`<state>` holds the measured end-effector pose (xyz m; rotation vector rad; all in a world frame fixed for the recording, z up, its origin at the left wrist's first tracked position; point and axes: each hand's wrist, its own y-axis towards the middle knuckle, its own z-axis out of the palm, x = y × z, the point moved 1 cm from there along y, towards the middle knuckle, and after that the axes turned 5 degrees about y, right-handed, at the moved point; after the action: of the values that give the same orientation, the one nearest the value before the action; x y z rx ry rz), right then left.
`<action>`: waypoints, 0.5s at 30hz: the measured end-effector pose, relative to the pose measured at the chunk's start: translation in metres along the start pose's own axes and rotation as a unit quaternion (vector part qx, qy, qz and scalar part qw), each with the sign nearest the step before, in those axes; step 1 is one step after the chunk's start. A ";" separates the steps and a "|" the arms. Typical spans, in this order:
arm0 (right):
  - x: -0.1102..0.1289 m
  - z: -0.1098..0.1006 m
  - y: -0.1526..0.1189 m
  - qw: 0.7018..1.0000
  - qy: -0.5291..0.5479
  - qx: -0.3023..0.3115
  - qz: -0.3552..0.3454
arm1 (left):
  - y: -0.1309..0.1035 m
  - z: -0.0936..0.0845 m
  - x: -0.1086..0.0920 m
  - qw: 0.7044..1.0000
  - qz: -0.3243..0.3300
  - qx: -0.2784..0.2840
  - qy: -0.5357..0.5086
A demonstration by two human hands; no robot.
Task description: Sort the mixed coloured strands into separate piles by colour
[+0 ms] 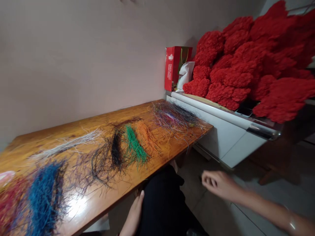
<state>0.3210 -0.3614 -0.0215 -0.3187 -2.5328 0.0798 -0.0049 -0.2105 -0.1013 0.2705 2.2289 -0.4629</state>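
My left hand [134, 211] rests against my dark-clothed leg by the table's front edge; its thumb shows, the other fingers are hidden. Out over the floor, right of my leg, my right hand [219, 185] hangs in the air with its fingers curled, touching nothing; no object shows in it. On the wooden table [98, 206] lie bundles of thin strands: green [135, 144], orange [147, 137], black [116, 149], white [71, 144], blue [44, 196] and red [11, 200]. A dark and purple tangle [174, 114] covers the table's far right end.
Beyond the table's right end stands a white cabinet [221, 141] with a pile of red fluffy bunches [236, 65] on top. A red gift bag [176, 65], a white bag [185, 75] and a phone [243, 112] are also on it. A wall runs behind the table.
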 end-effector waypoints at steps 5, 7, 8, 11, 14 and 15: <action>0.040 -0.069 0.128 0.989 -0.027 -0.088 -0.116 | -0.046 0.028 0.010 0.980 0.128 -0.088 0.128; 0.054 -0.081 0.174 0.982 -0.046 -0.117 -0.140 | -0.052 0.044 0.010 0.952 0.141 -0.156 0.222; 0.058 -0.084 0.196 0.979 -0.056 -0.141 -0.140 | -0.053 0.050 0.008 0.937 0.141 -0.183 0.261; 0.057 -0.093 0.259 0.966 -0.072 -0.230 -0.091 | -0.050 0.060 0.003 0.900 0.161 -0.232 0.334; 0.042 -0.103 0.313 0.951 -0.065 -0.299 -0.030 | -0.047 0.062 -0.002 0.874 0.189 -0.260 0.365; 0.036 -0.107 0.328 0.950 -0.063 -0.307 -0.008 | -0.046 0.062 -0.004 0.867 0.192 -0.269 0.373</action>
<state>0.4202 -0.0362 0.0461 -0.5448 -2.6283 -0.7291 0.0250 -0.2786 -0.1237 0.6579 2.8248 0.5892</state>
